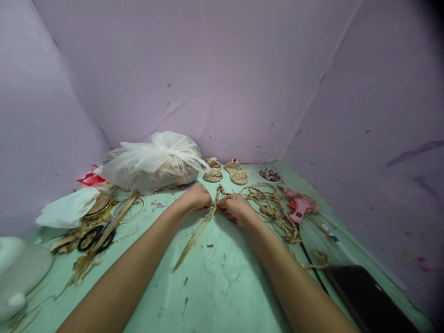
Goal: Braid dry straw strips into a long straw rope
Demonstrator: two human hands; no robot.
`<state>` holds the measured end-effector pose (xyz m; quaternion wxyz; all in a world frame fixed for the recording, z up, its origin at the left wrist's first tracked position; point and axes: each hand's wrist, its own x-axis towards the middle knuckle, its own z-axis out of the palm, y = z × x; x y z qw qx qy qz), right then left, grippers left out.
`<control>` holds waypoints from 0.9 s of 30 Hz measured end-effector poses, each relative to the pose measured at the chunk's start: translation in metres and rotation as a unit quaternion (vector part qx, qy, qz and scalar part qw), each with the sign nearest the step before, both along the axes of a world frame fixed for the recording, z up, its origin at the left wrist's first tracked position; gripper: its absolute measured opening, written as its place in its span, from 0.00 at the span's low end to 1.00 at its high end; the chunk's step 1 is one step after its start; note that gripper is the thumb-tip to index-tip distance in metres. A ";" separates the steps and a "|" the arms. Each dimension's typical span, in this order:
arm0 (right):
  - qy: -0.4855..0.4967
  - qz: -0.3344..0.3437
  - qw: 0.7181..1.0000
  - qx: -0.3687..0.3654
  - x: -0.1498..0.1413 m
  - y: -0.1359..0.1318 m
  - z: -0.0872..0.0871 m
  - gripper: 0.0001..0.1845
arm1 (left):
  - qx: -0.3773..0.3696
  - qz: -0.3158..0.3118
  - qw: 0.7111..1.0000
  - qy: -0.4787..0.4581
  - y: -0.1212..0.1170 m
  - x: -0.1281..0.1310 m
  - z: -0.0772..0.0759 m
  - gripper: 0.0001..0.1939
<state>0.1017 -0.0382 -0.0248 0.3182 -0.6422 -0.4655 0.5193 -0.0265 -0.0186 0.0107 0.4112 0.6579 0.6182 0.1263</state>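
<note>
In the middle of the table, my left hand and my right hand meet with fingers closed on a strip of dried plant fibre. Its loose, flat tail slants down toward me on the left. Above my fingers the fibre is a short twisted or braided cord. To the right of my right hand lies a tangled heap of braided cord, which seems to join the piece I hold. My fingertips hide the exact grip.
Behind my hands stand two small woven slippers and a white plastic bag. Scissors, dried fibre strips and a white ring lie left. A pink glue gun, a bead dish and a dark phone lie right.
</note>
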 end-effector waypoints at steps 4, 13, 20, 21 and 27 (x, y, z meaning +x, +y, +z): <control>0.047 -0.016 0.999 0.006 0.001 0.001 -0.004 0.03 | 0.008 -0.020 1.000 0.019 0.006 -0.006 -0.001 0.03; 0.074 -0.008 0.997 -0.027 0.004 0.000 -0.006 0.09 | 0.184 0.113 0.944 0.251 -0.016 -0.106 0.092 0.10; 0.097 -0.008 0.995 -0.031 0.004 0.000 -0.006 0.09 | 0.030 0.175 0.930 0.323 -0.030 -0.194 0.085 0.04; 0.093 -0.009 0.995 -0.031 0.004 0.000 -0.006 0.10 | 0.001 0.172 0.934 0.313 -0.024 -0.196 0.072 0.03; 0.106 0.003 0.993 -0.046 0.005 -0.001 -0.004 0.10 | 0.018 0.193 0.929 0.316 0.012 -0.190 0.018 0.11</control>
